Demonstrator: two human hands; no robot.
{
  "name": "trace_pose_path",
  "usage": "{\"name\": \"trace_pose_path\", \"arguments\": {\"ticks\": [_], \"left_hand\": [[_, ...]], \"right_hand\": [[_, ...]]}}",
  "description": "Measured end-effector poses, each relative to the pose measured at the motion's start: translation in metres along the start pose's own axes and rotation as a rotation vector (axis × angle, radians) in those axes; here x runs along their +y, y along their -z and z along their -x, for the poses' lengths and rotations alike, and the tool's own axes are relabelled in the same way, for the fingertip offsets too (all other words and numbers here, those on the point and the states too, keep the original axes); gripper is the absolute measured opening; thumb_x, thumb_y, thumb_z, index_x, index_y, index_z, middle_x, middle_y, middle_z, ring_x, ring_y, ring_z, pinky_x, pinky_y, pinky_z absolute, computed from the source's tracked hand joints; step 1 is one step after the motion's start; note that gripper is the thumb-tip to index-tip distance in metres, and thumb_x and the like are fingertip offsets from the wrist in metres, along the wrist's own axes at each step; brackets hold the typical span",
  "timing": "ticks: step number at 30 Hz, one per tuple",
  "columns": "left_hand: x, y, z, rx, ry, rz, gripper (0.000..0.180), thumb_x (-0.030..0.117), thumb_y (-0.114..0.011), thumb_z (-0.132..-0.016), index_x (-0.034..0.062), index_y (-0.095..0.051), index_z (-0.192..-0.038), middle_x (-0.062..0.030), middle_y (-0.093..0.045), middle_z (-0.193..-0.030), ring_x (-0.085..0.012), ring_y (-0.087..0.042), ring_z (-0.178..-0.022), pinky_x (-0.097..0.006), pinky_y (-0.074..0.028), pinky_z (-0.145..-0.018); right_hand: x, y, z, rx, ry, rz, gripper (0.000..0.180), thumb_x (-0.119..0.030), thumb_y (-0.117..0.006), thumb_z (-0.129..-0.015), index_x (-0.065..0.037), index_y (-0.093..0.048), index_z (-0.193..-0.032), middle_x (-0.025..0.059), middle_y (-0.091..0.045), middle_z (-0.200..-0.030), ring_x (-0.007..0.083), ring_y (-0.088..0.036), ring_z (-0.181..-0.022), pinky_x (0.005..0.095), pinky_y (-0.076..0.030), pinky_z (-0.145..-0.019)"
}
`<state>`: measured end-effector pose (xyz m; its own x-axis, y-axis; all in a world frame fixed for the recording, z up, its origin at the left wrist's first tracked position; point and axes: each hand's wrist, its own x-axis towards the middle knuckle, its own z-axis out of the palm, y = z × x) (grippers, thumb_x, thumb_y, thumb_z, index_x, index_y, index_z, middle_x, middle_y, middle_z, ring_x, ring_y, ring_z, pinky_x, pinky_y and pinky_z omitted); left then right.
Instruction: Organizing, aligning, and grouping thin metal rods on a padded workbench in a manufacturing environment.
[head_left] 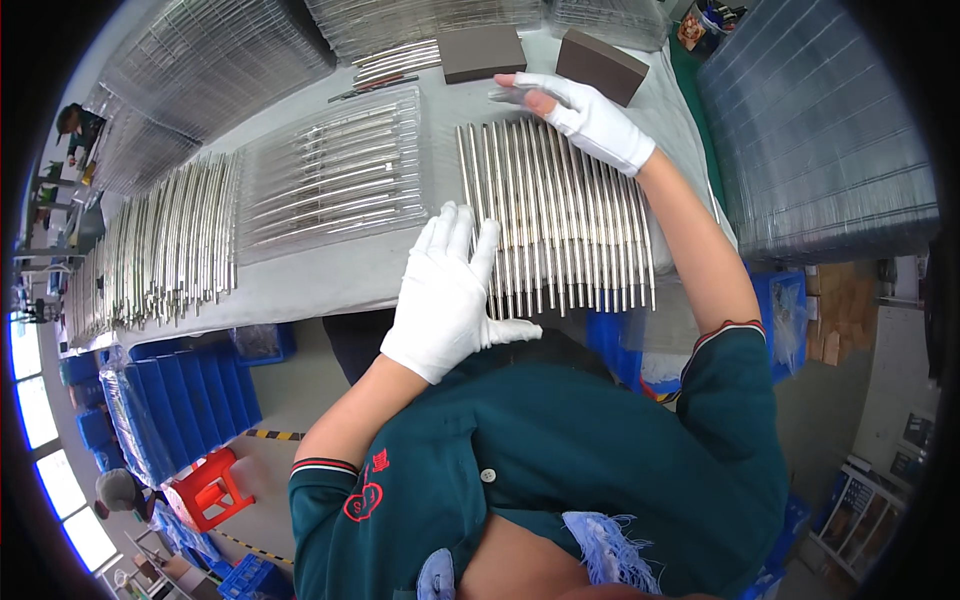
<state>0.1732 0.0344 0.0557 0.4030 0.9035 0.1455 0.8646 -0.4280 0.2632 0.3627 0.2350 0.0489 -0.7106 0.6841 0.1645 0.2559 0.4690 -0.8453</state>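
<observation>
Thin silvery metal rods (560, 220) lie side by side in a row on the white-covered table. Along the row's left edge, near its front end, my left hand (440, 290) lies with fingers stretched and thumb spread, in a white glove. My right hand (590, 120) reaches over the far ends of the rods, its fingers extended; thumb and a fingertip poke bare out of its white glove. No held object shows in either hand. Left of the row sits a clear plastic tray (410, 205) with spaced rods in it.
Another dense row of rods (180, 240) lies at the left. Two dark blocks (483, 55) (600, 66) stand at the back. Stacked clear trays (820, 130) rise on the right, more (215, 60) at the far left. Below are blue bins (190, 400) and a red stool (208, 490).
</observation>
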Motion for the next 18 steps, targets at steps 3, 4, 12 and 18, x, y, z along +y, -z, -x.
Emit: {"name": "trace_pose_path", "arguments": {"ticks": [3,4,12,18], "left_hand": [[0.003,-0.003,0.001,0.035,-0.002,0.007,0.110,0.065,-0.075,-0.058,-0.0106,-0.042,-0.130,-0.0375,-0.043,-0.127,-0.0490,-0.039,-0.127,-0.051,-0.029,-0.109],[0.002,-0.006,0.001,0.054,0.007,0.042,0.103,0.061,-0.076,-0.060,-0.0073,-0.044,-0.130,-0.0340,-0.043,-0.130,-0.0496,-0.039,-0.126,-0.052,-0.029,-0.108],[0.010,-0.020,-0.007,0.058,-0.051,0.054,0.091,0.058,-0.075,-0.063,0.0026,-0.050,-0.130,-0.0229,-0.044,-0.133,-0.0523,-0.040,-0.119,-0.057,-0.031,-0.104],[0.023,-0.031,-0.013,0.146,-0.045,0.043,0.087,0.057,-0.075,-0.065,0.0043,-0.051,-0.129,-0.0223,-0.046,-0.131,-0.0544,-0.040,-0.115,-0.058,-0.033,-0.101]], "right_hand": [[0.000,-0.008,-0.039,-0.107,-0.094,-0.172,0.062,-0.053,-0.044,-0.096,-0.007,-0.049,-0.137,0.0098,-0.056,-0.132,0.0236,-0.050,-0.126,0.0348,-0.039,-0.108],[0.004,-0.012,-0.050,-0.104,-0.096,-0.171,0.062,-0.053,-0.044,-0.096,-0.007,-0.049,-0.137,0.0098,-0.056,-0.132,0.0236,-0.050,-0.126,0.0348,-0.039,-0.108],[0.008,-0.021,-0.068,-0.369,-0.108,-0.655,0.067,-0.053,-0.049,-0.094,-0.002,-0.045,-0.137,0.0170,-0.048,-0.137,0.0270,-0.047,-0.128,0.0363,-0.037,-0.111],[0.017,-0.013,-0.061,-0.377,-0.081,-0.692,0.071,-0.053,-0.052,-0.092,-0.001,-0.041,-0.139,0.0192,-0.051,-0.134,0.0285,-0.048,-0.127,0.0378,-0.038,-0.110]]}}
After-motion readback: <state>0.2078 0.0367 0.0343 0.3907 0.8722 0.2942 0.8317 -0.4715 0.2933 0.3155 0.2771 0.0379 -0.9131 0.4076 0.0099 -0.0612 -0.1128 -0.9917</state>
